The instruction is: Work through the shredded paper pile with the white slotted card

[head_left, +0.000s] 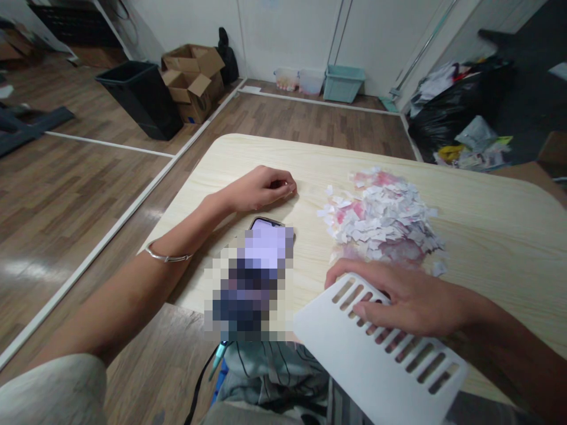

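Observation:
My left hand [261,188] rests on the light wooden table [487,224] with its fingers curled loosely and nothing in it. A phone [264,224] lies on the table just below that hand, its screen blurred out. My right hand [398,298] grips the slotted rim of a white plastic basket [367,360] at the table's near edge. A heap of white and pink torn paper scraps [383,221] lies on the table just beyond my right hand.
On the wooden floor beyond the table stand a black bin [137,97], open cardboard boxes [192,79] and a teal tub [343,82] by the wall. Black rubbish bags with papers [460,112] pile at the right. A cable [199,383] hangs below the table edge.

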`<state>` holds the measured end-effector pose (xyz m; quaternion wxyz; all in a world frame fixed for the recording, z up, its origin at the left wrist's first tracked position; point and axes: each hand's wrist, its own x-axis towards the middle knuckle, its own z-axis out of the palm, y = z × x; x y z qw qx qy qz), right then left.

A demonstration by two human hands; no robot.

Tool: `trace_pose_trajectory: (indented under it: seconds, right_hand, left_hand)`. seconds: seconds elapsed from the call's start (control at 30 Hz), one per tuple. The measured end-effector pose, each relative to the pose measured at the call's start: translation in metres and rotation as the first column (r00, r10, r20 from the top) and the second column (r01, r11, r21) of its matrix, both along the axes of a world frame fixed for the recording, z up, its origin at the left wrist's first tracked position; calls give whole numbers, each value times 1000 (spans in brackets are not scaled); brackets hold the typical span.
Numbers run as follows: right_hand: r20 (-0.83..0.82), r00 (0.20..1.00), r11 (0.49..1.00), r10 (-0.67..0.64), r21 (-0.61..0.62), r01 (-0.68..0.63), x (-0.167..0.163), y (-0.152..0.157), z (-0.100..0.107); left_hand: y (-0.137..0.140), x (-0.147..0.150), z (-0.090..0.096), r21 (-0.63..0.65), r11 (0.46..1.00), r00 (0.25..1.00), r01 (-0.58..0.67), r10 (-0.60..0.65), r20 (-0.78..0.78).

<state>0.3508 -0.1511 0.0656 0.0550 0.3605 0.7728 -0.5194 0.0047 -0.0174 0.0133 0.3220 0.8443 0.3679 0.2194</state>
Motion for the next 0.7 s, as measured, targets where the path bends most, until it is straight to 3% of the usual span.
trace_pose_trajectory:
  seconds: [0.33,0.7]
  right_hand:
    - [-139,987,997,77,3,-77,-5,-5,-4]
    - [-91,994,998,67,13,-66,-8,-7,-1]
  left_hand:
    - [1,0,-1,-3,1000,1000,-2,2,21]
    - [-2,2,3,-17,1000,1000,-23,23,-12]
